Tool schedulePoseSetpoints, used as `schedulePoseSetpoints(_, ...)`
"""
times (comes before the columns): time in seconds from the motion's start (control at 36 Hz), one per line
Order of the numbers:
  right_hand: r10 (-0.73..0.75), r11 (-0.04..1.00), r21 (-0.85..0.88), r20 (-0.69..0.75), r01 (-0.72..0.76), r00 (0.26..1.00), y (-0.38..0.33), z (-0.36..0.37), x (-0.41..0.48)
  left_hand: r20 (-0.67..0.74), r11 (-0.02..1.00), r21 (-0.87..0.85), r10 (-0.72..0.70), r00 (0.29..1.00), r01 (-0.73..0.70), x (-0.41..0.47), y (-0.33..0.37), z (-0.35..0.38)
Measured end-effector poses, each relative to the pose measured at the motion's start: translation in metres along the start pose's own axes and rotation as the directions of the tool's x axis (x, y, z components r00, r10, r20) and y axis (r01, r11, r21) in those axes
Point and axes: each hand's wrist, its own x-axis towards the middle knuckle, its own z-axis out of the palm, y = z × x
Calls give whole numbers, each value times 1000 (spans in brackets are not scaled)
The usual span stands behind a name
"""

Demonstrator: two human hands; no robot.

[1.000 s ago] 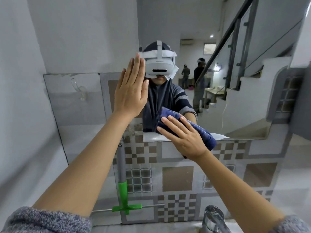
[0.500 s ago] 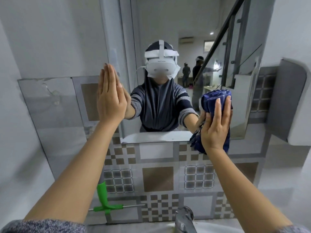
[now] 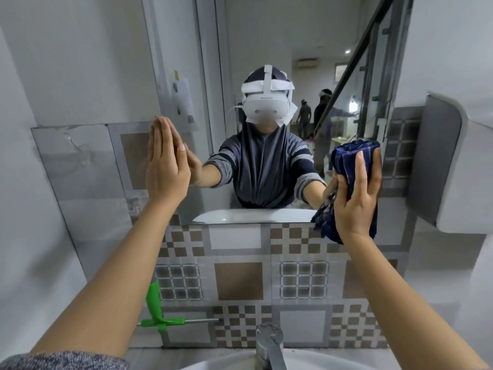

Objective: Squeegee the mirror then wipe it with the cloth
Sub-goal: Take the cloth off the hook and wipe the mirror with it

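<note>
A wall mirror [image 3: 266, 62] hangs above patterned tiles. My left hand [image 3: 166, 161] lies flat with fingers together against the mirror's left edge and holds nothing. At the mirror's lower right, my right hand [image 3: 356, 196] presses a dark blue checked cloth [image 3: 349, 156] onto the glass. The cloth's bunched top sticks out above my fingers and its tail hangs below the mirror's bottom edge. A green-handled squeegee [image 3: 156, 308] leans on the tiled wall low on the left, away from both hands.
A metal tap [image 3: 269, 345] rises over the white basin rim [image 3: 218, 364] at the bottom centre. A white wall-mounted unit [image 3: 461, 166] juts out to the right of the mirror. Plain grey wall lies to the left. People appear in the mirror's reflection.
My right hand has carried the cloth from the mirror's lower middle across to its lower right edge and turned upright. The left hand slid left to the mirror's edge.
</note>
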Motion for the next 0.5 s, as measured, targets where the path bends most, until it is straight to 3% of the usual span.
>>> schedulePoseSetpoints(0.25, 29, 997, 78, 1, -29, 1000, -17, -28, 9, -2, 996, 29, -88, 996, 88, -9, 21, -13)
schedulePoseSetpoints(0.36, -3, 983, 183, 87, -13, 996, -51, -31, 7, -23, 983, -160, 89, 996, -91, -28, 64, -28)
schedulePoseSetpoints(0.44, -26, 947, 319, 197, -39, 980, -88, -25, 3, 160, 909, -392, 217, 963, -139, -44, 94, -39)
schedulePoseSetpoints(0.5, -59, 909, 413, 264, -57, 963, -113, -20, -1, 383, 840, -540, 195, 903, 47, -50, 105, -53)
